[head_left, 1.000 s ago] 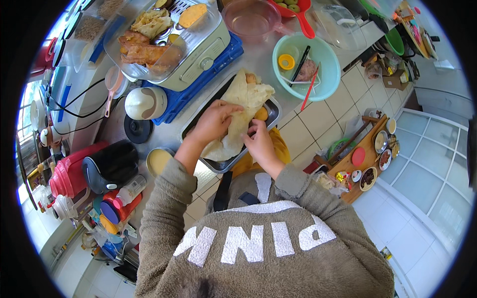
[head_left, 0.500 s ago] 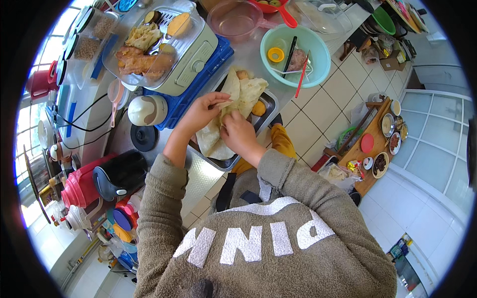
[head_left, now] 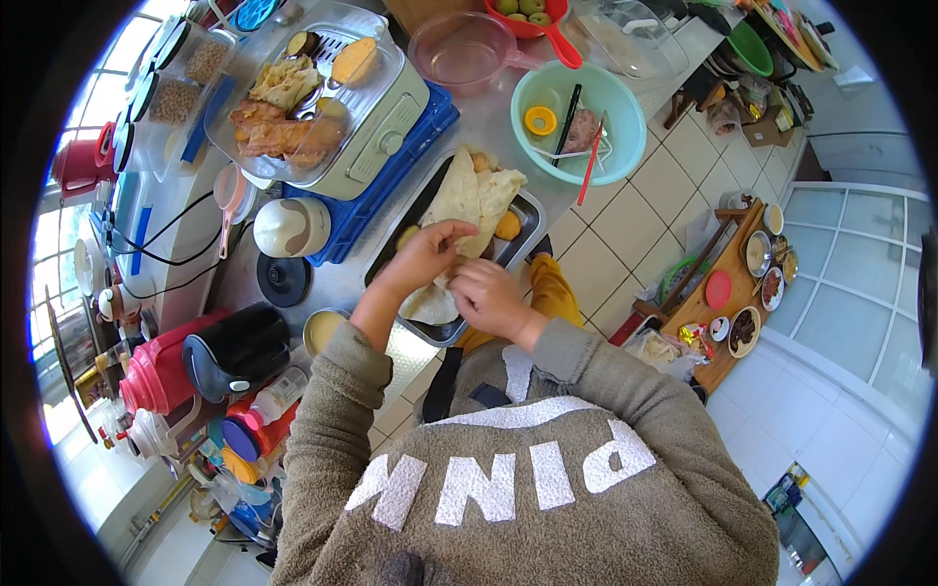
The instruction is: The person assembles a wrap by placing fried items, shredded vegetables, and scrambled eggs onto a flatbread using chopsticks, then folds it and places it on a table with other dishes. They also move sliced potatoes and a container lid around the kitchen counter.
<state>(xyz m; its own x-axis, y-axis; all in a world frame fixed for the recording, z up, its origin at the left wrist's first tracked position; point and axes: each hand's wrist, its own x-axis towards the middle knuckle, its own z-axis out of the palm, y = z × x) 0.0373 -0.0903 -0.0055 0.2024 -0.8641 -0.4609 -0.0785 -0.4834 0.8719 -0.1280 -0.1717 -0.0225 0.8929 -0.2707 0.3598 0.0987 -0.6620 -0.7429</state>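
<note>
Pale, floury flatbread (head_left: 469, 195) is lying across a metal tray (head_left: 523, 230) on the counter, and both hands are working at its near end. The left hand (head_left: 430, 256) is curling over the bread with its fingers bent down onto it, and the right hand (head_left: 486, 296) is sitting just beside it, fingers also folded onto the near edge. Both hands are pressing or pinching the bread, though exactly how tightly the fingertips are closing cannot be told from above. Orange pieces of food are showing at the tray's right side, partly under the bread.

Beyond the tray, a teal bowl (head_left: 616, 107) is holding a yellow ring, a black utensil and a red one. To the left, a pale electric cooker (head_left: 391, 127) is standing on a blue base (head_left: 410, 146), with a clear lid (head_left: 303, 88) over cooked food. A white round container (head_left: 291, 227) and a black lid (head_left: 283, 280) are sitting near the tray's left end. Closer to the person, a red and black jug (head_left: 195, 361) is standing among bottles. A pink bowl (head_left: 459, 49) is resting at the top. On the tiled floor to the right, a wooden board (head_left: 728, 322) is carrying several small dishes.
</note>
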